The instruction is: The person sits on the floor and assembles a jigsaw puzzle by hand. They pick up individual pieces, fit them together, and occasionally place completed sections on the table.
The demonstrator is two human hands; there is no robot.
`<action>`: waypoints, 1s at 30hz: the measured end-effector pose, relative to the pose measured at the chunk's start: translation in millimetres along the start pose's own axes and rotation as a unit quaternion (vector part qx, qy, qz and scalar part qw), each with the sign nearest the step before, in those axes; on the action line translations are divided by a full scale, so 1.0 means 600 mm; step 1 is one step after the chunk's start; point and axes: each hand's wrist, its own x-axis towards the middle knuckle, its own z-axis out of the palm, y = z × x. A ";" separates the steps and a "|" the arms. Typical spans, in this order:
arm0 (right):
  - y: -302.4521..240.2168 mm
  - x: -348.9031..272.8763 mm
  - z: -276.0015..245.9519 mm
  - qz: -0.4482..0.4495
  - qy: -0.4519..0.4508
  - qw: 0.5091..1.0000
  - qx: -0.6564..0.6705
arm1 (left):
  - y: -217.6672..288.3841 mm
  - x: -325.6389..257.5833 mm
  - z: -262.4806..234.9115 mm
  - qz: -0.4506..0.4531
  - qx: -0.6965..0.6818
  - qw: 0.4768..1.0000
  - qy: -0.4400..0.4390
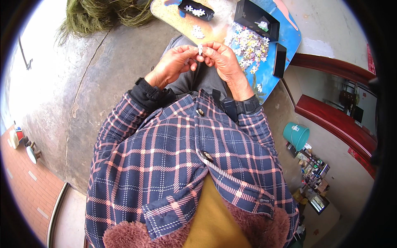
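Note:
Between the fingertips of both hands is a small white jigsaw puzzle piece (200, 50). My left hand (175, 63) pinches it from one side, and my right hand (223, 60) from the other. They meet above my lap, at the near edge of a colourful table (182, 25). A large heap of mixed puzzle pieces (250, 46) lies on the table beyond my right hand. Straight ahead is a small cluster of white pieces (197, 32). Farther off, a black tray (206, 13) holds several more white pieces.
A black open box (248, 18) with a few pieces inside stands at the far right of the table. Near it lies a dark phone (280, 61). A bundle of green strands (103, 16) rests on the floor at the far left. A teal bucket (296, 135) stands right.

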 end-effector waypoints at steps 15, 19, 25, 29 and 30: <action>-0.012 -0.009 0.023 -0.085 0.013 0.950 -0.300 | -0.012 0.004 -0.004 0.028 0.051 0.998 0.032; -0.021 -0.018 0.041 -0.245 0.066 0.827 -0.502 | -0.013 0.003 0.000 0.013 0.020 0.997 0.070; -0.022 -0.006 0.045 -0.333 0.059 0.742 -0.580 | -0.011 -0.004 0.011 0.019 0.025 0.997 0.066; -0.016 -0.009 0.040 -0.279 0.098 0.816 -0.496 | -0.011 0.000 0.011 0.013 0.029 0.998 0.060; -0.015 -0.010 0.038 -0.274 0.104 0.830 -0.476 | -0.012 0.001 0.010 0.010 0.027 0.998 0.064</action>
